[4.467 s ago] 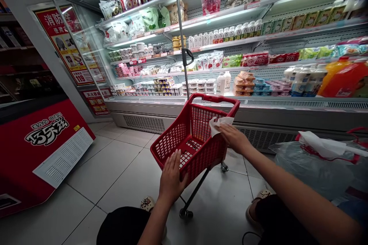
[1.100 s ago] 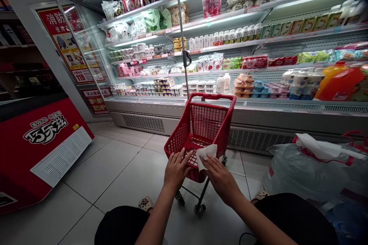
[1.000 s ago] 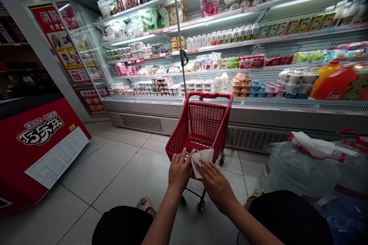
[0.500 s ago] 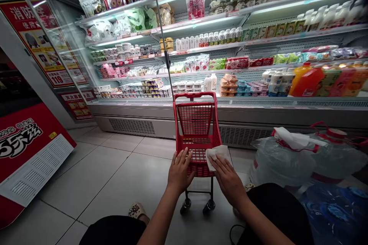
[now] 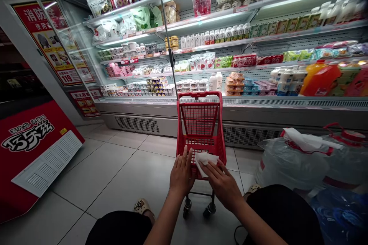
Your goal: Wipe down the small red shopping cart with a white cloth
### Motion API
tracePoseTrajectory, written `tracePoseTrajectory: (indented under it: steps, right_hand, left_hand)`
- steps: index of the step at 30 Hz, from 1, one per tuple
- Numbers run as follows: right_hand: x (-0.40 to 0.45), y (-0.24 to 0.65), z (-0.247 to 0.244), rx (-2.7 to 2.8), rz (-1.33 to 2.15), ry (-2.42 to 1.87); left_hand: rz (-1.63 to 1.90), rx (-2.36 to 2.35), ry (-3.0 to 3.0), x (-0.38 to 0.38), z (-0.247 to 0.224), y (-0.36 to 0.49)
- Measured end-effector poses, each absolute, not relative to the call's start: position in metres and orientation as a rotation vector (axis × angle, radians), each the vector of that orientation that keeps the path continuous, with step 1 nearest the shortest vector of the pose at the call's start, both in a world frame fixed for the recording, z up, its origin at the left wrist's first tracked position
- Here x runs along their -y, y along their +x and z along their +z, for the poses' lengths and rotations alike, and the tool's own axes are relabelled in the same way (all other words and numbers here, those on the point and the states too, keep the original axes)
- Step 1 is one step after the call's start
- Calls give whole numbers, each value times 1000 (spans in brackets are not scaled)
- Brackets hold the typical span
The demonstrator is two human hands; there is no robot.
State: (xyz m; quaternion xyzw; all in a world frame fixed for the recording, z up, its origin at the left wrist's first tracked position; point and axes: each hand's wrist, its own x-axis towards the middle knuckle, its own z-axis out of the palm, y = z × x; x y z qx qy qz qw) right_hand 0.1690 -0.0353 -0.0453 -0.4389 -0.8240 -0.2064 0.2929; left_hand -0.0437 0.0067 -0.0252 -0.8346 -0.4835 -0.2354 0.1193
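Note:
A small red shopping cart (image 5: 199,124) with plastic basket sides stands in front of me, its near wheels on the tiled floor. At the basket's near left edge rests my left hand (image 5: 181,172), its fingers stretched out along the rim and the thumb apart. My right hand (image 5: 220,178) presses a crumpled white wipe (image 5: 207,158) onto the near rim, right of the middle. The wipe's upper part shows beyond the fingertips; the rest lies under the hand. Part of the near rim is hidden behind both hands.
An open refrigerated display (image 5: 198,101) with several stocked shelves runs behind the cart. A red freezer (image 5: 31,149) stands at left. Large water bottles (image 5: 296,160) are on the floor at right. My knees flank the cart, and a thin cable (image 5: 236,233) lies below.
My right hand has slid the wipe left along the near rim, closer to my left hand. My left hand's fingers now point more upright. The whole view has shifted slightly.

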Motion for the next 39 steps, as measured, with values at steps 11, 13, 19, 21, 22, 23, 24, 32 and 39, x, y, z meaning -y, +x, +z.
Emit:
tracePoseTrajectory:
  steps: [11,13,19,21,22,23,24,32,39]
  right_hand:
    - [42,232,-56,2116,-558,-1351]
    - [37,233,-55,2085,-529,-1381]
    - [27,216,-58,1981,-519,-1386]
    - [28,195,-58,2022,-513,-1324]
    - [29,184,-58,2045,-510,-1284]
    - [30,174,-58,2059,-507,-1247]
    - [32,165,-58,2064,-505,-1214]
    - [29,200,-53,2144,-471,-1204]
    - [26,206,-58,1963,-405,-1362]
  left_hand:
    - [-629,1404,-2414,9,-25,-33]
    - [-607,1380,-2429,11,-24,-31]
    - [-655,1355,-2501,19,-22,-20]
    - [-674,1370,-2530,22,-21,-16]
    - [-676,1371,-2546,24,-20,-14]
    - [-676,1367,-2562,25,-20,-12]
    - [-679,1357,-2578,27,-20,-11]
    - [-672,1237,-2596,10,-6,-38]
    - [-646,1241,-2559,-4,-6,-38]
